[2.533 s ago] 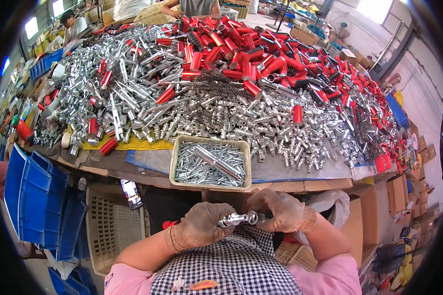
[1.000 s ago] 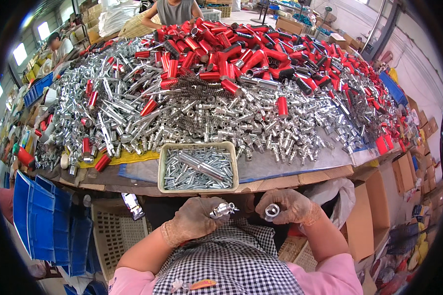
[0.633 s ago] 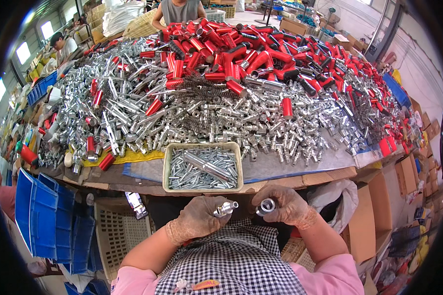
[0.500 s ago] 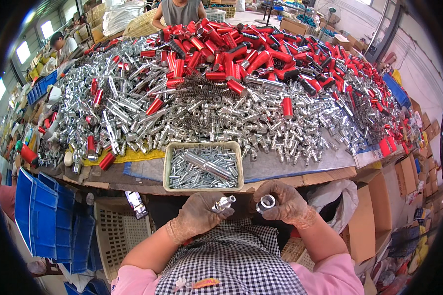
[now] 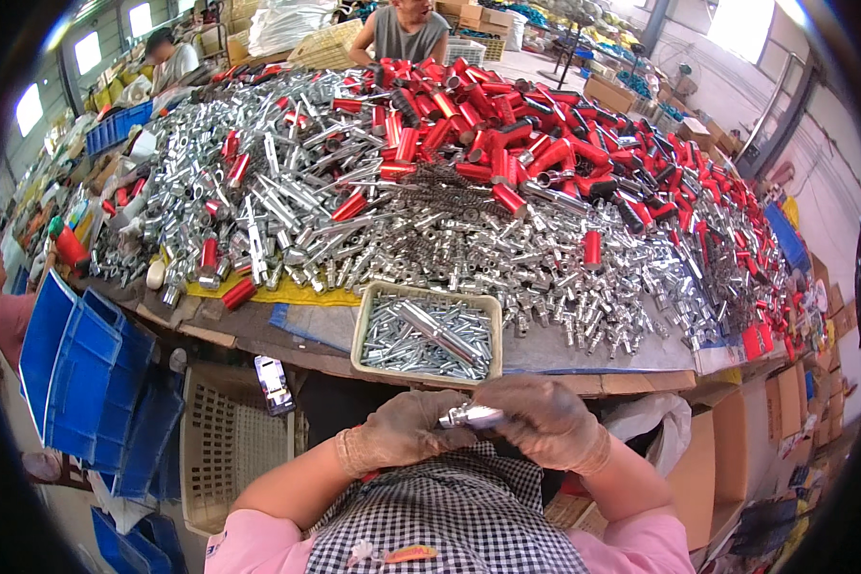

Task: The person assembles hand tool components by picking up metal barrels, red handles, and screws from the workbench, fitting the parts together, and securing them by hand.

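My left hand [image 5: 394,432] and my right hand [image 5: 553,423], both in dirty brown work gloves, meet in front of my checked apron. The left is closed on a small shiny metal fitting [image 5: 455,418]. My right hand is closed around a silver metal sleeve [image 5: 483,417], which lies against the fitting; the fingers partly cover both, and whether they are joined I cannot tell. Just beyond the hands, at the table edge, stands a cream plastic tray [image 5: 496,337] of thin metal pins, with larger silver rods [image 5: 440,330] lying across them.
Silver metal parts [image 5: 545,287] are heaped over the table, with dark springs [image 5: 445,196] and red-and-black handles [image 5: 564,153] behind. Blue bins [image 5: 91,383], a beige crate [image 5: 201,507] and a phone [image 5: 274,386] are at left. Cardboard boxes [image 5: 727,459] stand right. A person [image 5: 411,33] is across the table.
My hands have come together, bringing the sleeve in my right hand up to the fitting in my left. The view has shifted, so the table and tray appear farther right.
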Motion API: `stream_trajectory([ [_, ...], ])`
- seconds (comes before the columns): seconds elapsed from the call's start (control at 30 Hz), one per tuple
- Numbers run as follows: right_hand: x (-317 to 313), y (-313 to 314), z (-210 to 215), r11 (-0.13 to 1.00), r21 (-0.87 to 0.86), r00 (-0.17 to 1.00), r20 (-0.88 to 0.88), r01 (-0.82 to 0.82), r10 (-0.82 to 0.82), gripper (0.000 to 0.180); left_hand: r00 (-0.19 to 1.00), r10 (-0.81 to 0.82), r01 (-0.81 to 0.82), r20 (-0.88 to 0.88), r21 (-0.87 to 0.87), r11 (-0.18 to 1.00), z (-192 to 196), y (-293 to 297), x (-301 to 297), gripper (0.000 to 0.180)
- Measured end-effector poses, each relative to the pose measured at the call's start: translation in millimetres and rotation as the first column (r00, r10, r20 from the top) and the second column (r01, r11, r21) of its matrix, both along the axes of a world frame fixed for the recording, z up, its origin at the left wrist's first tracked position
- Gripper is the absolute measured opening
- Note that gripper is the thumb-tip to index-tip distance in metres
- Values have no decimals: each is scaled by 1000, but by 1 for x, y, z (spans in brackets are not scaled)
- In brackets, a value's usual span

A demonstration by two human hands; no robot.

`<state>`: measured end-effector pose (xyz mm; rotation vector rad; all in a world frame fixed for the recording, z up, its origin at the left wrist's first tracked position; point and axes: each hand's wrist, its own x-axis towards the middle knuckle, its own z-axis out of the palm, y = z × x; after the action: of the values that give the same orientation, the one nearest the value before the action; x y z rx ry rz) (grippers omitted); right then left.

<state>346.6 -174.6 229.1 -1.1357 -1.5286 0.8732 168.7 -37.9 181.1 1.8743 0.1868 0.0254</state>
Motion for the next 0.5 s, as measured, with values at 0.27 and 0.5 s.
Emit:
stream_trajectory([
  [0.27,-16,22,34,927,-373,465,827,32,316,36,997,-15,9,72,80,997,-25,-1,-16,38],
  [0.5,-34,30,37,848,-477,476,816,231,329,59,985,103,-117,136,98,988,-21,-5,-31,30],
])
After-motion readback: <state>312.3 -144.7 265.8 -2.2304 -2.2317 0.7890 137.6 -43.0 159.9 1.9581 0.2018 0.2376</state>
